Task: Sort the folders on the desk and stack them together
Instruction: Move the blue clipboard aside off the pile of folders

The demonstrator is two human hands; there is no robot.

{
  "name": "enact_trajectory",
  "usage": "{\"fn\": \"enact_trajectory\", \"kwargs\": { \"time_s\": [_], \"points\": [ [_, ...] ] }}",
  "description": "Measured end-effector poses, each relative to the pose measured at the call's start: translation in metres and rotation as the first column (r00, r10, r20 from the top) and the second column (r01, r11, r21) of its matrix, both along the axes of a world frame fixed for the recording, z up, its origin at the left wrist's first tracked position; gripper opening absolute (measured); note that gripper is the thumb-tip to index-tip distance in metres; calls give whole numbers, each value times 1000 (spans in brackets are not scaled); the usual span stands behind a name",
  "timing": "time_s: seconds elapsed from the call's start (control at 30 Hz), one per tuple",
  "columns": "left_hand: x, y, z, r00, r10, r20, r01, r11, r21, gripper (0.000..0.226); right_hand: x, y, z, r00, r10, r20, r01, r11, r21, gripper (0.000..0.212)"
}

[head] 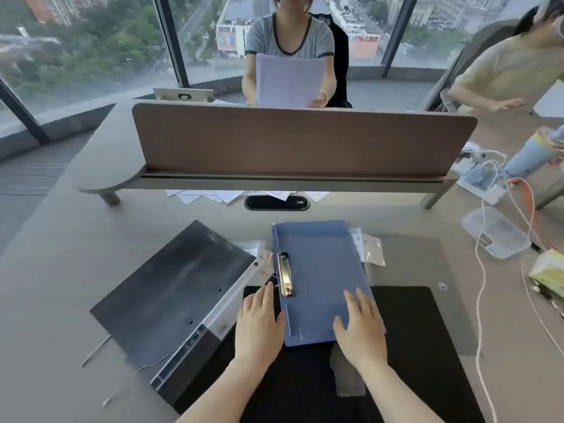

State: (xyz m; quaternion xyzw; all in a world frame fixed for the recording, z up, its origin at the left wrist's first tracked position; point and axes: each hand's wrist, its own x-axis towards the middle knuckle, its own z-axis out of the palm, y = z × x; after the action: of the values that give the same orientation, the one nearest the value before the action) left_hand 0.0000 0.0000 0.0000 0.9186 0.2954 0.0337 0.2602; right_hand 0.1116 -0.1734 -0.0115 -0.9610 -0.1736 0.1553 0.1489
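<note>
Both hands flat, fingers spread, nothing pinched. Left hand [259, 320] rests palm-down at the near left edge of the blue folder [323, 279], fingertips just beside the near end of the metal clip [285, 274]; thumb touches the folder's left edge. Right hand [361, 326] lies palm-down on the folder's near right corner, fingers fanned, loose grip, no curl around the edge. The blue folder runs away from both hands, slightly angled, lying open-face up on the surface [76, 270], its near end over the black mat [412, 346]. Under its far right side, clear plastic sleeves [372, 248] stick out. Left of the left hand, well apart from the blue one, the black folder [171, 297] lies flat and tilted, a clear spine strip along its right edge. A thin cord [94, 351] lies near its near-left corner. Far right of the right hand: clear lidded box [496, 232], white cable [480, 270].
</note>
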Motion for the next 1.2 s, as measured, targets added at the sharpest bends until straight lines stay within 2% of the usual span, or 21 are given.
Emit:
{"fn": "enact_trajectory", "kwargs": {
  "time_s": [0.1,0.27,0.33,0.47,0.6,0.67,0.77,0.9,1.07,1.2],
  "points": [
    [0,-8,-7,999,42,-11,-43,992,-119,67,2,-7,-6,999,-49,-16,48,996,-70,66],
    [10,-21,-7,984,172,-51,-179,934,-308,62,9,-13,-15,992,-110,-67,105,992,-68,68],
    [16,-25,-9,965,245,-89,-260,883,-391,61,15,-14,-17,989,-133,-64,128,989,-70,67],
    [32,-30,-18,918,372,-135,-390,792,-471,40,28,-15,-16,974,-210,-86,207,978,-36,65],
    [48,-32,-22,810,549,-205,-554,602,-576,63,45,-16,-13,960,-266,-85,269,962,33,60],
    [52,-32,-24,772,595,-224,-595,551,-586,57,53,-17,-13,939,-318,-130,330,940,84,56],
    [56,-32,-26,745,628,-227,-622,531,-575,39,60,-14,-11,900,-369,-231,410,897,165,42],
    [54,-39,-22,704,685,-187,-646,507,-570,29,66,-19,-7,879,-362,-310,445,857,261,26],
    [39,-50,-6,635,767,-95,-661,475,-581,17,58,-18,4,872,-290,-394,442,813,379,18],
    [18,-40,8,580,815,-13,-673,469,-572,13,45,-2,14,881,-186,-436,400,784,474,21]
  ]
}}
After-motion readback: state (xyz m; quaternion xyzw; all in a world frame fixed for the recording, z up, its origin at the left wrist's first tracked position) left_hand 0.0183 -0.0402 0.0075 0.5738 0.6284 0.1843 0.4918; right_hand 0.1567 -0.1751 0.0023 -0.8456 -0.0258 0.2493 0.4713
